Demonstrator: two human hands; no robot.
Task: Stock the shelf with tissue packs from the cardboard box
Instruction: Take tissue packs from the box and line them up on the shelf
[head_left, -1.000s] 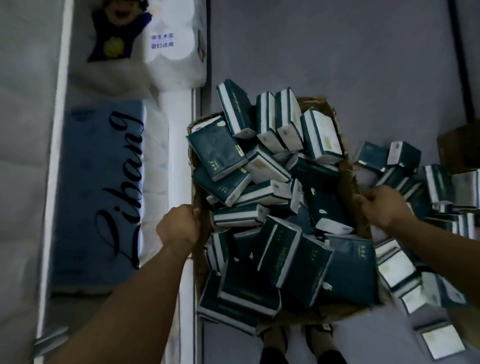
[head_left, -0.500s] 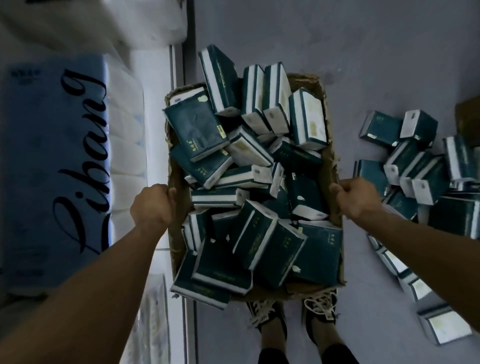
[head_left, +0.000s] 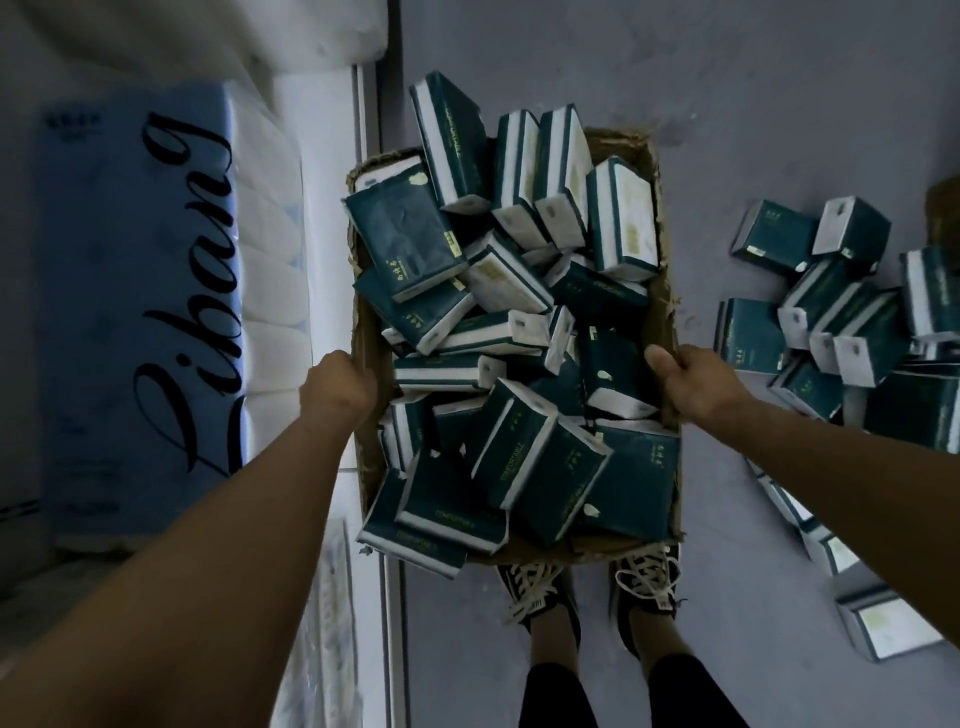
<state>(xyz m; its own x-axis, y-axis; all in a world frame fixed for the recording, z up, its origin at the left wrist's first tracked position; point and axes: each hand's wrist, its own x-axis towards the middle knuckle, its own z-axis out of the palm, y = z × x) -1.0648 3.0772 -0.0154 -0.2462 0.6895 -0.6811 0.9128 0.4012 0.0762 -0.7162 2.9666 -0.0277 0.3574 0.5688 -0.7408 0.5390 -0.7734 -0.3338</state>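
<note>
1. Head view: the person stands over a cardboard box (head_left: 667, 291) heaped with dark green tissue packs (head_left: 524, 452), carried in front of the body above their laced shoes (head_left: 647, 582).
2. The left hand (head_left: 337, 389) is clamped on the box's left wall, fingers curled over the rim. The right hand (head_left: 685, 384) grips the right wall the same way, thumb lying along the edge.
3. The box sits just beside the shelf (head_left: 366, 130) on the left, where a big blue pack of paper rolls (head_left: 135, 322) already lies. No tissue pack from the box appears on the shelf yet, so I judge the stocking has hardly begun.
4. More of the same packs lie loose on the floor (head_left: 753, 104) to the right, as a scattered pile (head_left: 841, 322), well apart from the shelf.
5. Handling, as I judge it: each pack looks light and soft, wrapped in slick film, so it should squeeze a little and may slide. Taking one across its broad faces seems safest.
6. The full box likely weighs a fair bit, and its torn, floppy walls look weak; a hold low on the walls or underneath would serve better. One pack (head_left: 415, 540) overhangs the near left corner and could slip out.
</note>
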